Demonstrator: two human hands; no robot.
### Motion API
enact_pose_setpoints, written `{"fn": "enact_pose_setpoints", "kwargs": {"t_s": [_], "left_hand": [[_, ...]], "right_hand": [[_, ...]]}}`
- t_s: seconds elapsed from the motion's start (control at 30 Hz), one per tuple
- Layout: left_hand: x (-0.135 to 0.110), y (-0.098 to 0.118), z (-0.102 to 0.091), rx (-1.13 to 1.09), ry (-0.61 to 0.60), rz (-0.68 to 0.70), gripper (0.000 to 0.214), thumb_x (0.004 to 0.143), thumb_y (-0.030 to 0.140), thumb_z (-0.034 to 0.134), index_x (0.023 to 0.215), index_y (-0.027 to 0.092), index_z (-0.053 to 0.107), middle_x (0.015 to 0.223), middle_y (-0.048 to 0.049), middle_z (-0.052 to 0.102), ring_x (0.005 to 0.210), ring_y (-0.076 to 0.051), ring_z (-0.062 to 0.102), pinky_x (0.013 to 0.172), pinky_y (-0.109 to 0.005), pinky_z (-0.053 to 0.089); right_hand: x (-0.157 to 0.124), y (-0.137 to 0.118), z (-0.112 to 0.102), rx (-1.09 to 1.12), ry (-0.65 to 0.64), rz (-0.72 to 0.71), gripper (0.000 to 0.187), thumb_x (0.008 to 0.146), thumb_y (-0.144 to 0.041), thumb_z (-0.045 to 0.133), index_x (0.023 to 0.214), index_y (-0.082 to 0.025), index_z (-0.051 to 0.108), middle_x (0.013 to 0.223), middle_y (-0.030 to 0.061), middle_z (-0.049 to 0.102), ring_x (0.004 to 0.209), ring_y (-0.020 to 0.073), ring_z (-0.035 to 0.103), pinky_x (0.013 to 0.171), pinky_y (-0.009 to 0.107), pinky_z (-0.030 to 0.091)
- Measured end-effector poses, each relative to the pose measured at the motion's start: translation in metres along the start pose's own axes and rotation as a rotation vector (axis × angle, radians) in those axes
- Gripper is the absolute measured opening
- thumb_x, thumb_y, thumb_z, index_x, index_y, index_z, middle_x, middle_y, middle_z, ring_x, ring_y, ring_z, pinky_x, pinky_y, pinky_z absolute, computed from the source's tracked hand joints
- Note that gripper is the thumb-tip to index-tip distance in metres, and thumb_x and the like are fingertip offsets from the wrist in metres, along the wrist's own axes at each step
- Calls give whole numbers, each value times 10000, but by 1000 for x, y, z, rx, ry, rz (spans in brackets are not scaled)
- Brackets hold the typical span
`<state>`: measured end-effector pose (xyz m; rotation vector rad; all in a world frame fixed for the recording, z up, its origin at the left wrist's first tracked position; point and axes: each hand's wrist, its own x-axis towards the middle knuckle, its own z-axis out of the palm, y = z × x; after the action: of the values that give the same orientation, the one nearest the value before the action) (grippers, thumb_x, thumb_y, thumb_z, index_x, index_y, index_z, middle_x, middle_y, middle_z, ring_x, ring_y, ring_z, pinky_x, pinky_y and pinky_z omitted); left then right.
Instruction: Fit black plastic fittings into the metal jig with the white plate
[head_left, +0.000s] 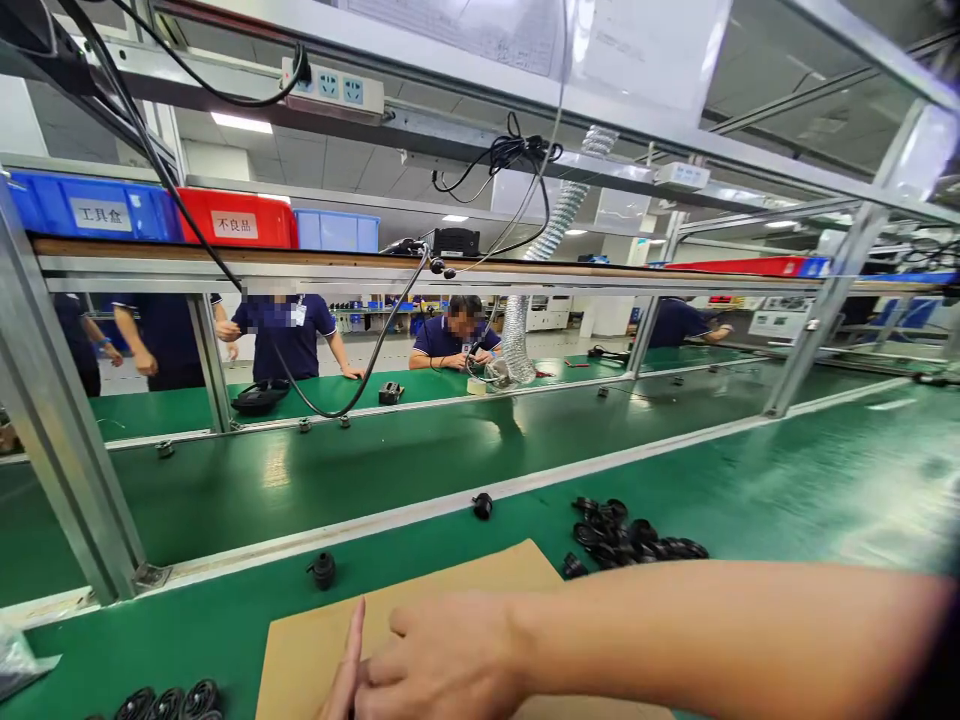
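Observation:
My right hand reaches in from the right, its forearm lying across the bottom of the view. Its fingers are curled and its back faces me, so the palm is hidden. It rests over a brown cardboard sheet on the green bench. One finger of my left hand rises at the bottom edge and touches the right hand's knuckles; the remainder of that hand is out of view. A pile of black rubber parts lies just beyond my forearm. A single black part stands near the cardboard's far left corner.
Another black part sits by the white rail, and black rings lie at bottom left. A slanted aluminium post stands at left. Beyond the green conveyor, people in dark blue shirts work at the far bench. Cables hang overhead.

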<state>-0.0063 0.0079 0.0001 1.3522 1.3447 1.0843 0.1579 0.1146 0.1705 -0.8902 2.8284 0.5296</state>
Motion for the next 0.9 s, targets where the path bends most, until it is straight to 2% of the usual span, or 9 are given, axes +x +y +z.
{"fn": "enact_pose_setpoints", "kwargs": {"t_s": [0.13, 0.23, 0.3, 0.4, 0.5, 0.57, 0.7, 0.77, 0.9], "left_hand": [[13, -28, -2, -32, 11, -79, 1001, 910, 537, 711, 1706, 285, 158, 1524, -76, 591, 1554, -351, 372, 1309, -528, 305], [20, -38, 1, -69, 88, -133, 909, 906, 613, 692, 1672, 322, 299, 1602, -24, 507, 1599, -337, 268, 1344, -460, 224], [20, -42, 5, -106, 116, -157, 979, 904, 725, 618, 1689, 266, 255, 1677, -43, 401, 1622, -345, 183, 1355, -448, 143], [12, -46, 12, -247, 101, -136, 1198, 841, 885, 534, 1711, 183, 104, 1762, -76, 173, 1633, -359, 121, 1354, -455, 88], [0, -47, 16, -258, 77, -11, 1497, 638, 877, 775, 1708, 182, -8, 1774, -95, 87, 1634, -382, 86, 1353, -455, 71], [-6, -47, 15, -199, 75, 23, 1591, 573, 834, 851, 1701, 174, -57, 1773, -112, 81, 1633, -400, 54, 1349, -480, 55], [-11, -37, 8, -186, 16, 16, 1436, 715, 886, 710, 1699, 196, -76, 1773, -116, 89, 1631, -399, 14, 1342, -518, 107], [-13, -24, 5, -167, -4, -10, 1418, 725, 888, 716, 1697, 240, -89, 1754, -137, 180, 1625, -420, 68, 1329, -571, 158], [-17, 11, 3, -6, -4, -81, 1230, 784, 741, 821, 1702, 324, 116, 1631, -162, 432, 1561, -441, 312, 1289, -643, 259]], "right_hand": [[20, 27, 5, -23, -53, -328, 304, 970, -179, 655, 672, -239, 658, 1084, 88, 749, 1054, 201, 679, 863, 336, 560], [34, 34, 14, 65, -54, -433, 176, 827, -248, 795, 694, -231, 681, 1021, 130, 736, 1067, 277, 688, 1022, 398, 534], [36, 28, 20, 108, -73, -357, 164, 786, -291, 816, 833, -154, 739, 1011, 158, 725, 1012, 303, 692, 945, 426, 557], [30, 6, 25, 58, -37, -42, 218, 858, -247, 729, 945, -47, 741, 904, 153, 698, 852, 294, 668, 761, 443, 531], [16, -12, 23, 51, 68, 182, 304, 881, -319, 715, 1017, -47, 713, 870, 124, 665, 744, 265, 607, 628, 407, 461], [8, -11, 20, 86, 101, 217, 409, 887, -425, 722, 1055, -53, 693, 886, 104, 657, 706, 244, 577, 557, 387, 414], [-5, 14, 6, -28, 242, -111, 254, 1052, -240, 534, 1189, -161, 733, 1054, 80, 710, 874, 220, 636, 580, 355, 416], [-5, 25, -4, -140, 260, -349, 437, 1091, -125, 371, 1256, -265, 751, 1230, 56, 723, 1002, 190, 665, 714, 341, 491], [17, 31, -14, -389, -33, -610, 651, 1064, -55, 217, 1169, -358, 784, 1403, 15, 681, 1292, 164, 619, 1044, 344, 507]]}}
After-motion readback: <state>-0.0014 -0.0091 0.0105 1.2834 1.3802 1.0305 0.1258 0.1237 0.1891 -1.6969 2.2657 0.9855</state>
